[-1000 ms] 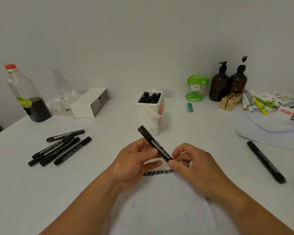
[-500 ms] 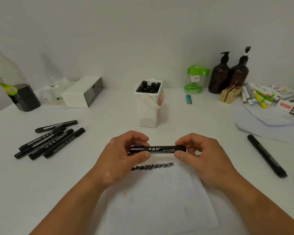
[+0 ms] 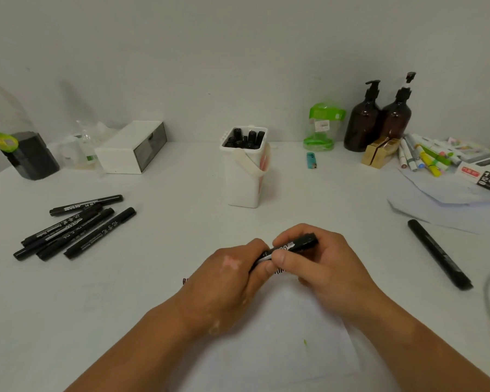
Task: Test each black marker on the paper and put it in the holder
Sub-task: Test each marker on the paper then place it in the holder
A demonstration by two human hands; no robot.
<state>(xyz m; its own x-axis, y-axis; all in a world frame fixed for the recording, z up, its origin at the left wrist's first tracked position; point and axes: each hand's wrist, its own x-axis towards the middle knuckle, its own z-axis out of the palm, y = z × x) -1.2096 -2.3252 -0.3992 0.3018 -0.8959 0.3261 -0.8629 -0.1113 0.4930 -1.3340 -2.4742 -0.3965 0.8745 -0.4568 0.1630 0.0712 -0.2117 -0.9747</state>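
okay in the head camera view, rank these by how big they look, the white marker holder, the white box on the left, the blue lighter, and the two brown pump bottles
1. Holder
2. White box, not far behind the holder
3. Two pump bottles: alike, so no ranking between them
4. Lighter, clearly smallest

The holder stands nearer the camera, so its lead is unsure.

A black marker with white lettering is held tilted just above a white paper sheet, in front of a white holder filled with black markers. Five more markers lie left of the holder.
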